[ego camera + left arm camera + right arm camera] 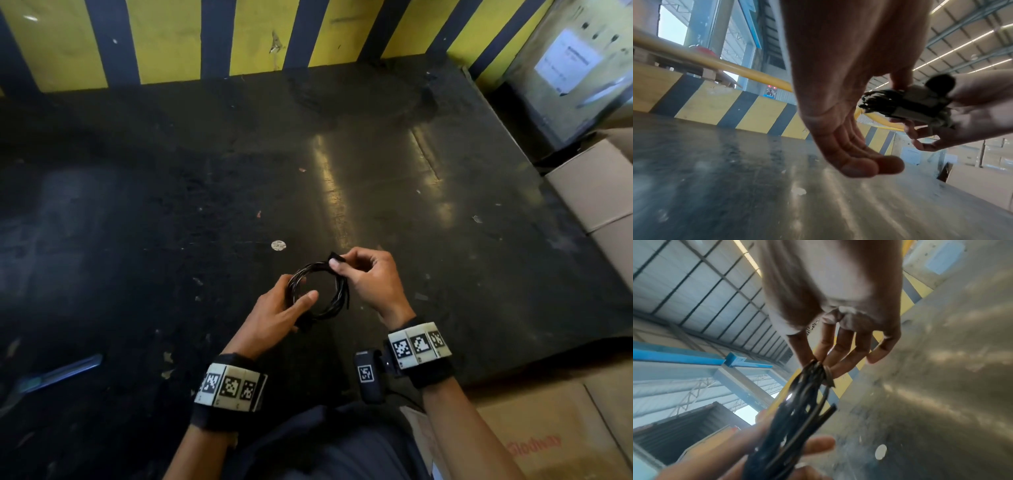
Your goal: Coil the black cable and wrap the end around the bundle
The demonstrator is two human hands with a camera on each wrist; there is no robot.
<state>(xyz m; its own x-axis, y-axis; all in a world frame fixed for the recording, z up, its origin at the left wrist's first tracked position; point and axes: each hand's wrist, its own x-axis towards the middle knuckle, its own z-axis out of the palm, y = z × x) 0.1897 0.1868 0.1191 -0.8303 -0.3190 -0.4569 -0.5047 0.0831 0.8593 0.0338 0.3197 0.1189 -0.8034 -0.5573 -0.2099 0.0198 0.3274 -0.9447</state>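
The black cable point(318, 291) is wound into a small round coil and held above the dark floor between both hands. My left hand point(298, 303) holds its lower left side, thumb laid across the strands and a finger beneath. In the left wrist view my other fingers point(863, 164) hang free below the bundle point(890, 102). My right hand point(337, 263) pinches the top of the coil, where a short black end sticks out. In the right wrist view my right hand's point(818, 360) thumb and forefinger nip the strands point(797, 410), which run down to my left hand point(725, 456).
A dark, scuffed floor point(205, 171) spreads ahead, closed at the back by a yellow-and-black striped barrier point(171, 41). Cardboard boxes point(596, 185) stand along the right and at the lower right. A white round sticker point(278, 245) lies just beyond the hands.
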